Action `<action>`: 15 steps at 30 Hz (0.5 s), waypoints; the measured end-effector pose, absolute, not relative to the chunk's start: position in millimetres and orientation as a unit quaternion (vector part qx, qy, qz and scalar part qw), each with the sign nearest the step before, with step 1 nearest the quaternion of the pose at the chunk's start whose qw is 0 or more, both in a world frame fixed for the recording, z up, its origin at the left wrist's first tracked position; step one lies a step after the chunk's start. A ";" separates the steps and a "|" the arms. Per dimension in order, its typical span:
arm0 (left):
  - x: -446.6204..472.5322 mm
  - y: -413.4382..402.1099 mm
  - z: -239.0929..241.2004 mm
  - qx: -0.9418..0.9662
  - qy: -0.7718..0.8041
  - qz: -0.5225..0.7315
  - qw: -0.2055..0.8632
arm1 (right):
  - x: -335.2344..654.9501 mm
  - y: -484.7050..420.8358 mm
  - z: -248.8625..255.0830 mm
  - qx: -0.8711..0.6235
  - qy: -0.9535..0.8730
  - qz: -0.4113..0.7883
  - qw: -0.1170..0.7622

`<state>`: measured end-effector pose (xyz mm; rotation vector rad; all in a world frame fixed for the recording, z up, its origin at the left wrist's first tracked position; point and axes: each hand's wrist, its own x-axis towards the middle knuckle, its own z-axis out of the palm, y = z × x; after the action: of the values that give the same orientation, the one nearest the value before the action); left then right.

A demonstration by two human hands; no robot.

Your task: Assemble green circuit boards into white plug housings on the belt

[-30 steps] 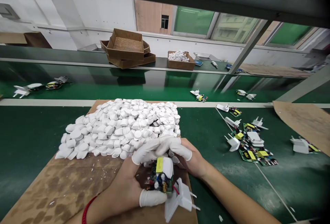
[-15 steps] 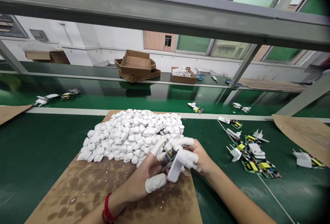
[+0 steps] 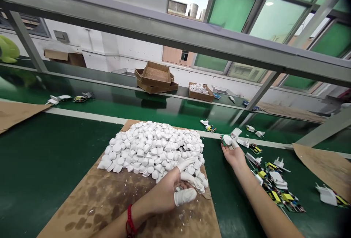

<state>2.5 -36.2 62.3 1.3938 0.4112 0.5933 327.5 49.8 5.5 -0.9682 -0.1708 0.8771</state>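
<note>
Green surface [image 3: 41, 157] spreads from the left, and on it lies a stained cardboard sheet [image 3: 82, 197], probably there to keep small loose parts together. A heap of white caps [image 3: 153, 146] covers the sheet's far half, close enough to be reached without leaning. The left hand [image 3: 171, 188] rests at the heap's near edge, half curled, its cotted fingertips [image 3: 189, 176] on the outermost caps; whether one is pinched between them I cannot tell. Further right, the right hand [image 3: 234, 155] is stretched out near the pale strip, fingers nearly flat, tips on a charger unit [image 3: 228, 140], which lies well apart from the heap. Whether they grip it or only touch it is unclear. Right of that arm lies a clutter of boards [image 3: 274, 185] and plug shells, handy to that side.
</note>
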 end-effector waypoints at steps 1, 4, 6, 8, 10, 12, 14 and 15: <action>2.1 -35.9 61.7 0.634 0.190 0.261 0.703 | 333.4 53.3 6.8 -0.456 -0.081 0.405 0.788; 1.2 -36.0 60.9 0.640 0.201 0.248 0.699 | 349.8 63.8 16.8 -0.477 -0.114 0.389 0.780; 1.0 -36.6 62.2 0.644 0.196 0.247 0.697 | 360.5 69.4 25.4 -0.503 -0.152 0.355 0.773; 1.0 -37.4 64.2 0.648 0.199 0.238 0.695 | 371.9 72.3 32.5 -0.547 -0.197 0.304 0.755; 1.3 -38.0 65.6 0.648 0.212 0.223 0.697 | 384.9 71.2 36.5 -0.610 -0.248 0.250 0.710; 2.0 -38.2 65.5 0.648 0.218 0.213 0.698 | 399.5 65.6 37.0 -0.682 -0.298 0.203 0.636; 2.5 -38.2 64.3 0.657 0.217 0.210 0.690 | 414.5 57.0 34.6 -0.751 -0.333 0.167 0.545; 2.7 -38.2 63.6 0.664 0.219 0.208 0.684 | 421.6 52.3 32.7 -0.780 -0.345 0.154 0.498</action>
<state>2.7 -38.2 63.6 1.4896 0.4907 0.4656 421.6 52.3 32.7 -1.8883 -0.8351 0.3717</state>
